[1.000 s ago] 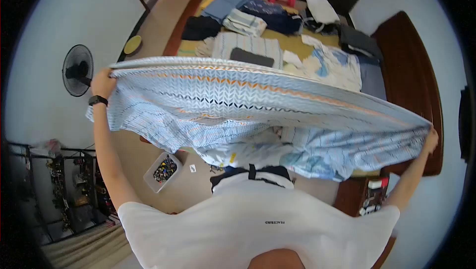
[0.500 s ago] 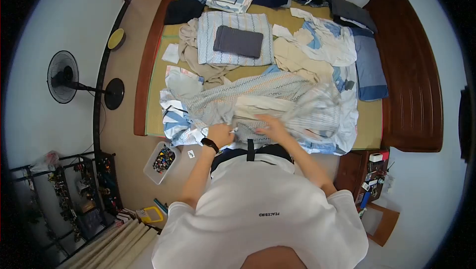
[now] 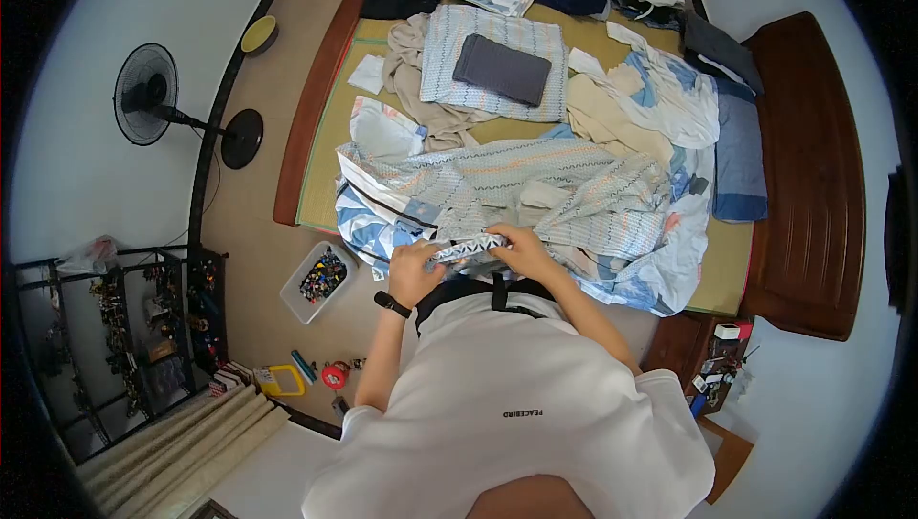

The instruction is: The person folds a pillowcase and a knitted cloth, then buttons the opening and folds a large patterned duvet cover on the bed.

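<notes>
My left hand (image 3: 415,272), with a black watch on its wrist, is closed on one end of a grey-and-white patterned cloth edge (image 3: 469,249). A short way to the right, my right hand (image 3: 522,251) grips the other end, so the edge stretches between both hands in front of my waist. It seems to belong to the bedding heaped before me. That heap includes a striped zigzag sheet (image 3: 574,184) and blue-and-white printed cloth (image 3: 368,218) at its left. Which layers join up in the folds I cannot tell.
Behind the heap lies a folded patterned quilt (image 3: 492,24) with a dark grey folded cloth (image 3: 502,70) on it. Beige clothing (image 3: 612,118) and a blue pillow (image 3: 739,156) lie right. A tub of small pieces (image 3: 304,304) and a fan (image 3: 242,139) stand on the floor at left.
The right hand has closed on the cloth, and the patterned edge is now held up between both hands. The printed cloth at left has been pulled about. My view has turned slightly.
</notes>
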A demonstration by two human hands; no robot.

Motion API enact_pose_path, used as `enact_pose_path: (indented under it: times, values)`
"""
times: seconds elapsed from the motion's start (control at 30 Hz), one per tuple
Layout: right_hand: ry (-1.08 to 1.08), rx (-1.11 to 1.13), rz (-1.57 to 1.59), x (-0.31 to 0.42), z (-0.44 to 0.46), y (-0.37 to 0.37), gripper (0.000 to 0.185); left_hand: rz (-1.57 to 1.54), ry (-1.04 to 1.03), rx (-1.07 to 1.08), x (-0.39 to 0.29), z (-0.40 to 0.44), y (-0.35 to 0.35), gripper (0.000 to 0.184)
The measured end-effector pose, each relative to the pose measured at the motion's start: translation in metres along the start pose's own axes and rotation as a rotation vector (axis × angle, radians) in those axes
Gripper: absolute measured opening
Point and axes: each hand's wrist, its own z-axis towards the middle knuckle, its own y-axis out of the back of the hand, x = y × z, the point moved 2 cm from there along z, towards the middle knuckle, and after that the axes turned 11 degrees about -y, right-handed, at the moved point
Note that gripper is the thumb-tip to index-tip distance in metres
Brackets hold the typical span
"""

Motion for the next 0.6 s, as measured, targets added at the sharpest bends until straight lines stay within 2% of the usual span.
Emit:
enact_pose_path:
  times: [0.03, 0.07, 0.13, 0.17, 0.23, 0.3, 0.37, 0.4, 0.43, 0.5, 0.53, 0.57, 0.6]
  values:
    - [-0.02, -0.029, 0.052, -0.001, -0.002, 0.002, 0.023, -0.141, 0.11, -0.034, 0.009, -0.006, -0.004, 0.023]
    - [-0.042, -0.059, 0.104, -0.003, -0.004, 0.004, 0.021, -0.143, 0.108, -0.034, 0.01, -0.008, 0.0, 0.023]
    - [-0.061, -0.082, 0.17, -0.011, -0.006, 0.012, 0.02, -0.335, 0.283, 0.085, 0.016, -0.013, 0.007, 0.023]
    - [-0.076, -0.103, 0.237, -0.016, -0.007, 0.017, 0.02, -0.341, 0.284, 0.085, 0.021, -0.018, 0.005, 0.023]
    - [-0.062, -0.09, 0.31, -0.021, -0.011, 0.022, 0.019, -0.606, 0.208, 0.081, 0.031, -0.029, -0.003, 0.023]
    - [-0.045, -0.052, 0.378, -0.016, -0.018, 0.027, 0.02, -0.609, 0.17, 0.112, 0.034, -0.033, 0.0, 0.021]
    - [-0.065, -0.065, 0.416, -0.008, -0.024, 0.029, 0.022, -0.752, 0.367, -0.013, 0.043, -0.037, 0.001, 0.023]
    - [-0.083, -0.076, 0.454, -0.006, -0.027, 0.029, 0.024, -0.754, 0.597, 0.024, 0.035, -0.034, 0.015, 0.019]
    - [-0.086, -0.082, 0.456, -0.005, -0.029, 0.03, 0.024, -0.756, 0.594, 0.031, 0.043, -0.039, 0.01, 0.019]
    - [-0.169, -0.06, 0.53, -0.008, -0.033, 0.029, 0.028, -1.287, 0.617, -0.386, 0.067, -0.055, -0.005, 0.012]
    - [-0.17, -0.065, 0.533, -0.011, -0.033, 0.027, 0.028, -1.507, 0.512, -0.551, 0.072, -0.058, -0.013, 0.006]
    - [-0.144, -0.073, 0.636, -0.017, -0.032, 0.023, 0.029, -1.507, 0.513, -0.544, 0.062, -0.049, -0.01, 0.006]
    - [-0.116, -0.08, 0.737, -0.02, -0.032, 0.021, 0.03, -1.485, 0.467, -0.409, 0.043, -0.032, -0.003, 0.007]
